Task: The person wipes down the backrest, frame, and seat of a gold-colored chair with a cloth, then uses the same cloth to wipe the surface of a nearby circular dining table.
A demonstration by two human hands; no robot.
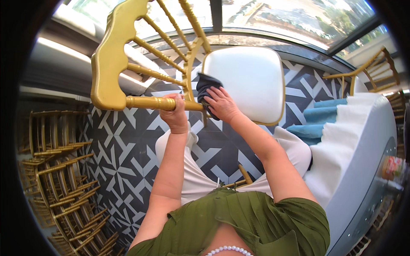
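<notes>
A gold chair (109,60) with a spindle back and a white padded seat (245,83) stands before me. My left hand (174,112) is closed around the near post of its backrest, just left of the seat. In my right hand (221,102) is a bunched dark cloth (206,84), pressed against the chair frame where the near post meets the seat's left edge. My fingers lie spread over the cloth, and part of the frame is hidden under it.
Stacked gold chairs (64,192) fill the left side. On the right stands a table (362,166) with a white draped cloth and blue fabric (320,115) beside it. Another gold chair (355,73) is at the upper right. Windows (282,22) run behind the chair, above a patterned floor (128,160).
</notes>
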